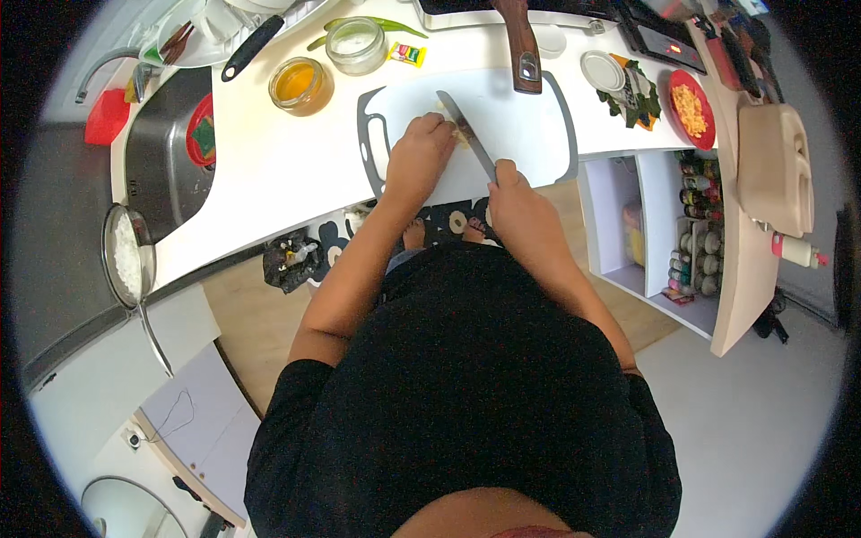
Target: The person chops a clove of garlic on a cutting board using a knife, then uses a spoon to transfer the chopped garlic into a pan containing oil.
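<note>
A white cutting board with grey edges lies at the front of the counter. My right hand grips the handle of a kitchen knife, its blade slanting up and left across the board. Beside the blade, my left hand rests with curled fingertips on a small pale piece of food. Its fingers hide most of that piece, so its kind is unclear. A few pale bits lie near the blade's tip.
A brown pan handle juts over the board's far edge. Jars of amber liquid and white contents stand to the left, near green chillies. Leafy greens and a red plate of chopped orange food are rightward. A sink is leftward.
</note>
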`<state>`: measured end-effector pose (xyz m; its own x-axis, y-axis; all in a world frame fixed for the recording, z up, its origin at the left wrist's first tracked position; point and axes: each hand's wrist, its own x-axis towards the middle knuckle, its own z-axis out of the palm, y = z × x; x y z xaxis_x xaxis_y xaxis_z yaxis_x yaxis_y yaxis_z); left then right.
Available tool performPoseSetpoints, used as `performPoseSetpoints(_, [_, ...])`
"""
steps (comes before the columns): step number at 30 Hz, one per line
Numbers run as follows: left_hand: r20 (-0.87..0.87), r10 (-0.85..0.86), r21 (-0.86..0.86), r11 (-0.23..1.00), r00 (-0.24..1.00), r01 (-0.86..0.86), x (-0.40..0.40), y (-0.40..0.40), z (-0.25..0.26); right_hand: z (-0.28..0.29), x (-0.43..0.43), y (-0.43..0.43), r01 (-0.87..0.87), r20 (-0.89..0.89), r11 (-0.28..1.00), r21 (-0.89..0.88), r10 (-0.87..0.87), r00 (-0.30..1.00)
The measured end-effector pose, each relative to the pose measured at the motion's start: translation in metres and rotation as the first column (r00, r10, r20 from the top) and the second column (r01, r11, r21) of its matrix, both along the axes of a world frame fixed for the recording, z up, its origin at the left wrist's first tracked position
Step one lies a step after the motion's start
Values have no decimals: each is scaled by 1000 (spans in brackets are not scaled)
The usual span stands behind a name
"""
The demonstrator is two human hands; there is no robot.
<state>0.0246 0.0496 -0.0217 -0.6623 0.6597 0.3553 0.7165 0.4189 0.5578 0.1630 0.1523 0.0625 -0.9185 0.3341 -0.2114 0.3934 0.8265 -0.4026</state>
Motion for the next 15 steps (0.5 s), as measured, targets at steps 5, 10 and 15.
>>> performPoseSetpoints(5, [-61, -2, -17, 1000, 998, 1, 2, 2, -2, -24, -1, -4, 11, 13, 999, 40, -12, 1000])
performPoseSetpoints(10, [18, 9, -63, 998, 1000, -8, 1, 0, 3, -30, -6, 4, 6, -118, 999, 38, -2, 993])
performPoseSetpoints(15, [-53, 14, -20, 1000, 998, -15, -2, 2, -2, -7, -3, -1, 16, -73, 999, 31, -14, 997])
